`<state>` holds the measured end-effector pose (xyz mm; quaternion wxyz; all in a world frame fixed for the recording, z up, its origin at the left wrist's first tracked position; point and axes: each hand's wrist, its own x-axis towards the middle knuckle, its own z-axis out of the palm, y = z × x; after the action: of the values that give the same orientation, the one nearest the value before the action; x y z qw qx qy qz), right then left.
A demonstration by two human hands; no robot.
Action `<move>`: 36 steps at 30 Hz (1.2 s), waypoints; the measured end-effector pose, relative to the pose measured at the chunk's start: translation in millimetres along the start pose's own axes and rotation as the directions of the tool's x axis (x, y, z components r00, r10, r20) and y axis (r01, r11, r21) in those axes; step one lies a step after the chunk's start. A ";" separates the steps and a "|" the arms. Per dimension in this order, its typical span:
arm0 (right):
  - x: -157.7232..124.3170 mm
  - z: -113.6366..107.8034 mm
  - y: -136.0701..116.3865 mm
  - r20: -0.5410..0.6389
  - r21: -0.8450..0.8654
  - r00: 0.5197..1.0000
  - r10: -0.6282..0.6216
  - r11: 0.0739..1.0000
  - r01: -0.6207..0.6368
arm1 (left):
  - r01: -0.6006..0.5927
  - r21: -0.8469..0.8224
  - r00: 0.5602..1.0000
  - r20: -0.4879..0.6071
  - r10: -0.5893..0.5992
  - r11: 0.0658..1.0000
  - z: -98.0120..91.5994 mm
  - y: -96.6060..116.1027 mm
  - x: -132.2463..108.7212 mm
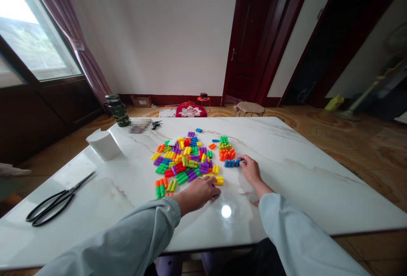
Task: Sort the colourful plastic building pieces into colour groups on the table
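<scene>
1. Marble worktop (302, 174): carries every piece. Sleeves (127, 242) cover part of its near edge.
2. Pile (184, 161): mixed colours, left of centre. It holds most pieces, so by judgement the bulk remains unsorted.
3. Left hand (199, 192): palm down at the pile's near edge, fingers (211, 187) curled over a purple piece (215, 194). Whether they grip it is hidden.
4. Right hand (251, 170): right of the pile, fingertips touching the right end of the blue row (231, 163). Pinch or bare contact cannot be told.
5. Single-colour sets, just right of the pile: green group (224, 140), orange group (227, 154), then the blue row nearest. By judgement, three colours stand separated.
6. Piece shapes and joints: too small to make out.
</scene>
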<state>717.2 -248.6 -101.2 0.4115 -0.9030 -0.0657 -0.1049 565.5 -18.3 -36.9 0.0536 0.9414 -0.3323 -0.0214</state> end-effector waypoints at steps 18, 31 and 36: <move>-10.3 -18.6 -70.4 -0.161 0.344 0.986 -0.044 0.934 0.098 | 0.159 -0.396 0.926 -0.257 -0.275 0.904 -12.0 -13.9 7.0; -48.8 6.8 -137.6 0.388 0.341 0.874 -0.292 0.927 0.159 | 0.018 -0.970 0.739 0.176 -0.651 -0.242 -26.2 -32.6 1.3; -52.3 9.3 -135.5 0.445 0.370 0.832 -0.333 0.914 0.167 | 0.108 -0.968 0.712 0.235 -0.661 -0.227 -18.0 -33.3 4.4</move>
<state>640.0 -154.8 -21.0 0.5018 -0.8045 -0.3047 0.0902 591.0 6.3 -22.8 0.7598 0.6302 0.1360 -0.0839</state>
